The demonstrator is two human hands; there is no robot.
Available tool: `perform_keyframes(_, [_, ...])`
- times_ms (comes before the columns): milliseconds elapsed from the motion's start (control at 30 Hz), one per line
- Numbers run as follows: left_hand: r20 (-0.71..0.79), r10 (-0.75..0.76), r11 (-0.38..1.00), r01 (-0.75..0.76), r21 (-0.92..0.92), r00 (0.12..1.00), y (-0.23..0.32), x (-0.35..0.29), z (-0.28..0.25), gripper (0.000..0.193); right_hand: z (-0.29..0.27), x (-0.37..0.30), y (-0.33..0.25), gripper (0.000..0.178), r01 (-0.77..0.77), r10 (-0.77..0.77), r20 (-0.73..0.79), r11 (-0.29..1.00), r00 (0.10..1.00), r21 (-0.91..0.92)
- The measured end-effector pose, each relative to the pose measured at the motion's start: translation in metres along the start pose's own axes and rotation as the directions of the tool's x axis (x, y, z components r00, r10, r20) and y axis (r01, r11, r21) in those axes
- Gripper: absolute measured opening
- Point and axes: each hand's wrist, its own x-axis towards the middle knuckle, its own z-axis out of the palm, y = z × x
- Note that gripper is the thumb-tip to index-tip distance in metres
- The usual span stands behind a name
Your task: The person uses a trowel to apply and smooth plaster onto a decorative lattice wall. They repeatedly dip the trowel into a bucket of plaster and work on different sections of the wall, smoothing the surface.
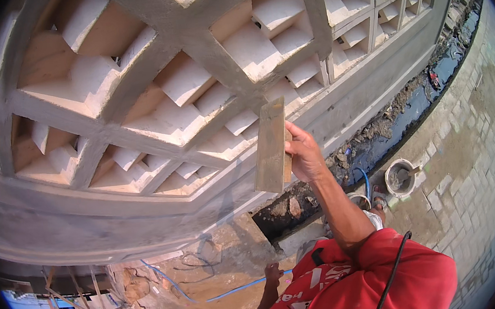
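My right hand (pixel 304 151) is closed around a wooden plastering float (pixel 271 146), a flat, narrow board with a lighter wooden piece on its back at the palm side. The float is raised upright in front of the block wall (pixel 187 37); whether it touches the wall I cannot tell. Grey bands of mortar run between the wall's pale, stepped hollow blocks. Low beside my body hangs my left hand (pixel 274 272), small and in shade, near a blue hose (pixel 237 289). How its fingers are set does not show clearly.
A ditch (pixel 415 116) with dark water and rubble follows the foot of the wall. On the paving (pixel 470 149) to the right stands a bucket (pixel 401 178) with grey mortar, near my feet. Wooden props (pixel 96 291) stand at the lower left.
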Motion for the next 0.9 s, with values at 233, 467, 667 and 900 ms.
perform_keyframes(233, [0.029,0.049,0.996,-0.051,0.073,0.998,0.006,0.016,0.006,0.02,-0.028,-0.001,-0.023,0.035,0.101,-0.073,-0.08,0.896,0.994,0.432])
perform_keyframes(467, [0.027,0.013,1.0,-0.013,-0.003,1.0,0.006,0.02,0.022,0.022,-0.01,0.035,-0.052,0.027,-0.187,0.132,0.134,0.774,0.982,0.605])
perform_keyframes(667, [0.092,-0.01,0.999,0.015,-0.045,0.996,-0.006,0.028,0.034,0.026,0.004,0.039,-0.074,0.026,-0.142,0.14,0.045,0.834,0.989,0.533])
perform_keyframes(900, [0.169,0.352,0.933,-0.36,0.019,0.921,-0.01,0.035,0.044,0.03,0.002,0.005,-0.076,0.049,-0.034,-0.21,-0.323,0.791,0.923,-0.611])
